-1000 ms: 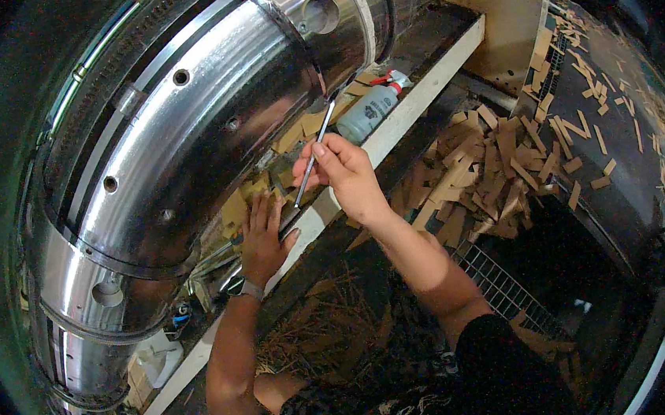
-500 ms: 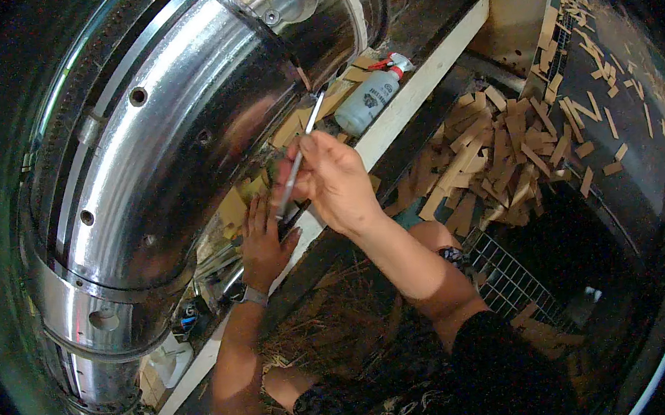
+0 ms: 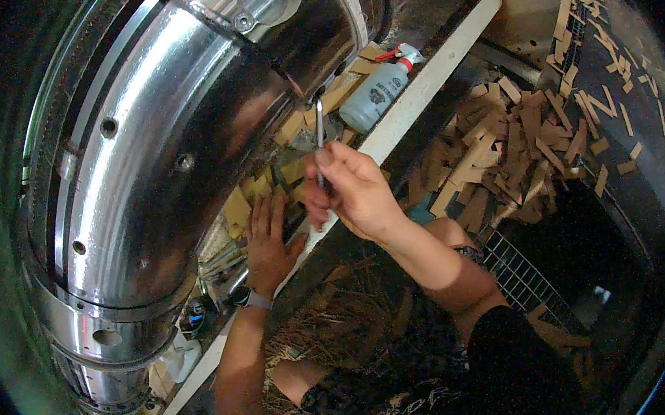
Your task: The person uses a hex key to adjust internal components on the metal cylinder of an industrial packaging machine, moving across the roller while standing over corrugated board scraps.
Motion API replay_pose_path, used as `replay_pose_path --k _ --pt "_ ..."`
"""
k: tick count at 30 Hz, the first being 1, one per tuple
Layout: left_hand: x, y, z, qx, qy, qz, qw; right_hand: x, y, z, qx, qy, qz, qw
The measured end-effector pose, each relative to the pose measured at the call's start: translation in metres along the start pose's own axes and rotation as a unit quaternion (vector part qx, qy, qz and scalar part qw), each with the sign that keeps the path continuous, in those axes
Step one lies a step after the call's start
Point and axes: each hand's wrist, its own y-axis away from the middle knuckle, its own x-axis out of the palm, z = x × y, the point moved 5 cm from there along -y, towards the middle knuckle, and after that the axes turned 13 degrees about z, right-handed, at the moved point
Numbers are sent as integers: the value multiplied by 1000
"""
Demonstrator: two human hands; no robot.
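My right hand (image 3: 355, 190) pinches a thin metal rod (image 3: 319, 126) between thumb and fingers. The rod points upward, its far end near the underside of a large shiny curved metal drum (image 3: 160, 135); whether it touches there I cannot tell. Lower left of it, my left hand (image 3: 270, 241) lies with fingers stretched out over the ledge below the drum, holding nothing. Yellowish cardboard pieces (image 3: 237, 211) lie just beyond its fingertips. A spray bottle (image 3: 374, 97) with a red and white trigger head lies tilted on the same ledge, past my right hand.
A pale rail (image 3: 431, 68) edges the ledge diagonally. To the right is a heap of brown cardboard strips (image 3: 502, 153), with more scattered on a dark surface (image 3: 644, 156). A wire grid (image 3: 524, 270) sits below the heap. A white bottle (image 3: 181, 359) stands lower left.
My right hand has shifted slightly right and down, and the rod has turned from slanted to nearly upright. My left hand stays over the ledge. The whole view has shifted a little.
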Motion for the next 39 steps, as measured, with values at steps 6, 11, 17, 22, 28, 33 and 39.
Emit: replay_pose_path --k 6,11,17,22,28,33,39 --pt "2 -4 1 -15 -22 -2 1000 2 1 -7 64 -248 100 961" --pt "1 -6 0 -39 20 -2 999 -2 -5 -19 120 -333 264 897" --pt "18 -7 22 -79 220 39 972 -4 -5 -7 216 -262 289 895" --pt "-8 -5 4 -41 34 37 998 -58 2 16 336 -141 294 884" --pt "-7 -6 -5 -73 -27 66 995 -77 -28 114 120 561 265 775" --pt "-2 2 -3 -80 -48 24 995 -46 -18 127 -99 774 63 622" --pt "-7 5 -8 -66 -96 -33 993 -30 -17 125 -119 825 9 552"
